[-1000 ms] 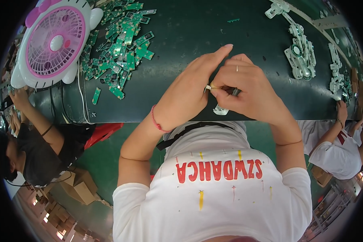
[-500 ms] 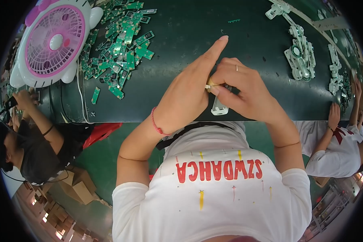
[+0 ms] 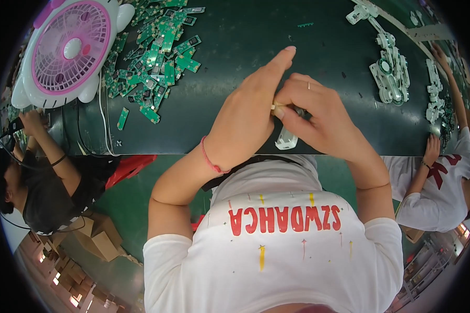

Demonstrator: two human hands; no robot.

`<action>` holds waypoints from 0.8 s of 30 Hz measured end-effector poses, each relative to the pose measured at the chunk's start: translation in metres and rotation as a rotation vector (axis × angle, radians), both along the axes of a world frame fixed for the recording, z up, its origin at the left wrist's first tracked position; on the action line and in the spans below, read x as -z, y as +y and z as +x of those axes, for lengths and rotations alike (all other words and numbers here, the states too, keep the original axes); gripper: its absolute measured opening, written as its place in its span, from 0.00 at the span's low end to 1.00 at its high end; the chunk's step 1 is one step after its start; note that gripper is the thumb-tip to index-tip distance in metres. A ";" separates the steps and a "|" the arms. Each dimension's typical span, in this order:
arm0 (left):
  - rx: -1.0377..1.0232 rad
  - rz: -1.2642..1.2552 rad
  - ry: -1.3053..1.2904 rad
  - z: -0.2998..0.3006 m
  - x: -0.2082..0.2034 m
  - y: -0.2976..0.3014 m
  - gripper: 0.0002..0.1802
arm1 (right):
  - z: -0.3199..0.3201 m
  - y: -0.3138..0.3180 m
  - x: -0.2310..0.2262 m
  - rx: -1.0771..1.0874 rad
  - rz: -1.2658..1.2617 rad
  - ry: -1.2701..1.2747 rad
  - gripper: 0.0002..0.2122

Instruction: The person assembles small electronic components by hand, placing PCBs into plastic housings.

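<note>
Pinching a small pale piece [image 3: 273,107], probably light and stiff, best gripped by its ends, our curled right hand [image 3: 318,112] meets our straight-fingered left hand [image 3: 243,112], whose hold we cannot tell, above a white casing [image 3: 286,140] near the edge of the table [image 3: 240,49]

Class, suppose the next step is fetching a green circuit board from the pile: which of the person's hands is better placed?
Probably the left hand: it is nearer the pile of green circuit boards. The right hand is farther away, pinching a small pale piece. Whether the left is free is hidden.
</note>
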State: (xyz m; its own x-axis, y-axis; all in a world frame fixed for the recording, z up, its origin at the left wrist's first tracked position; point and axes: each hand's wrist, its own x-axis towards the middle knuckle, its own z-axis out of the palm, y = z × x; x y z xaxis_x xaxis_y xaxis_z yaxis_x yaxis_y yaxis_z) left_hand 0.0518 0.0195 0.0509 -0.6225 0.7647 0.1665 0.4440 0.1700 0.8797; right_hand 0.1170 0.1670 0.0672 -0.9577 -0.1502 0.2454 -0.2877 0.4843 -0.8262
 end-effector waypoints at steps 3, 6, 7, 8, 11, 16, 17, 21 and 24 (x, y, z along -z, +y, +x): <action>-0.135 0.011 0.294 -0.010 0.001 0.003 0.45 | -0.009 0.007 0.004 0.060 0.085 0.110 0.03; -0.143 -0.117 0.211 -0.022 0.003 -0.013 0.43 | -0.008 0.018 0.010 0.258 0.108 0.189 0.03; -0.133 -0.031 -0.073 -0.020 0.012 -0.016 0.32 | -0.010 0.019 0.011 0.256 0.110 0.194 0.03; -0.083 0.025 -0.428 -0.018 0.013 -0.014 0.25 | -0.012 0.020 0.011 0.250 0.100 0.266 0.03; 0.099 0.164 -1.178 -0.003 0.031 -0.005 0.23 | -0.013 0.010 0.014 0.219 0.080 0.421 0.03; 0.189 0.372 -1.603 0.008 0.046 0.004 0.17 | -0.014 0.015 0.016 -0.107 0.254 0.483 0.05; 0.139 0.369 -1.601 0.011 0.046 0.006 0.17 | -0.014 0.016 0.017 -0.181 0.253 0.471 0.04; 0.139 0.432 -1.648 0.011 0.051 0.005 0.16 | -0.009 0.018 0.019 -0.210 0.238 0.403 0.04; 0.182 0.493 -1.574 0.007 0.049 -0.001 0.22 | -0.011 0.028 0.007 -0.128 0.491 0.487 0.09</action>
